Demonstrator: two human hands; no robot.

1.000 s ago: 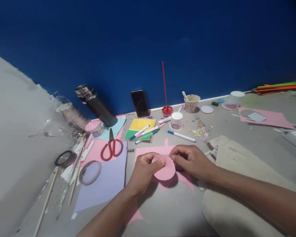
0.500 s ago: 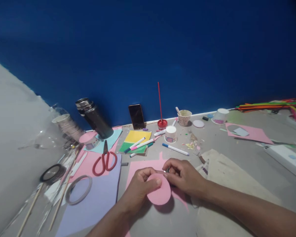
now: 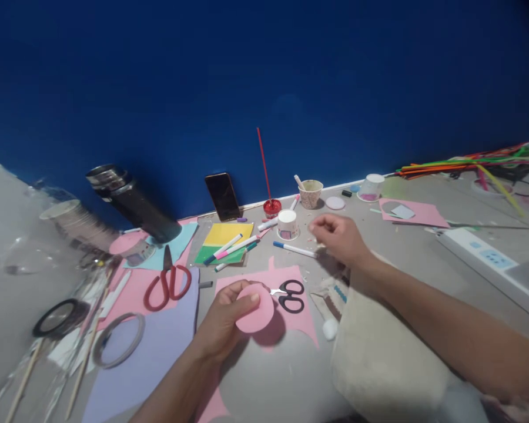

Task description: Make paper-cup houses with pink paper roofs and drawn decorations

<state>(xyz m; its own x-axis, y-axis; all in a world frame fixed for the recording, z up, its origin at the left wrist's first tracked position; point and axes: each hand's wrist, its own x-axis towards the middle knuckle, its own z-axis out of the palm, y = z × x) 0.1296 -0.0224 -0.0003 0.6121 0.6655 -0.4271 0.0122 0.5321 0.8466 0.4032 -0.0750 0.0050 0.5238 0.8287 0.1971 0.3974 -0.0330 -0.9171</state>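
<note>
Between the thumb and fingers of my left hand (image 3: 229, 317) is a pink paper circle (image 3: 254, 311), held above the table. Small black-handled scissors (image 3: 291, 296) lie on a cut pink sheet (image 3: 242, 282) just right of the circle, their blades partly behind it. My right hand (image 3: 338, 238) is raised farther back, right of the upturned paper cup (image 3: 288, 225) and near the cap end of a blue-capped marker (image 3: 294, 249). Its fingers are curled together, and anything inside them is hidden.
Red-handled scissors (image 3: 168, 283), a tape roll (image 3: 119, 341) and purple paper (image 3: 158, 352) lie left. A black flask (image 3: 136, 205) and a phone (image 3: 223, 197) stand behind. A beige cloth (image 3: 379, 341) and a power strip (image 3: 489, 258) lie right.
My right hand has left the pink circle and moved back and right. The black-handled scissors now show on the pink sheet. The view has swung right; my left hand still holds the circle.
</note>
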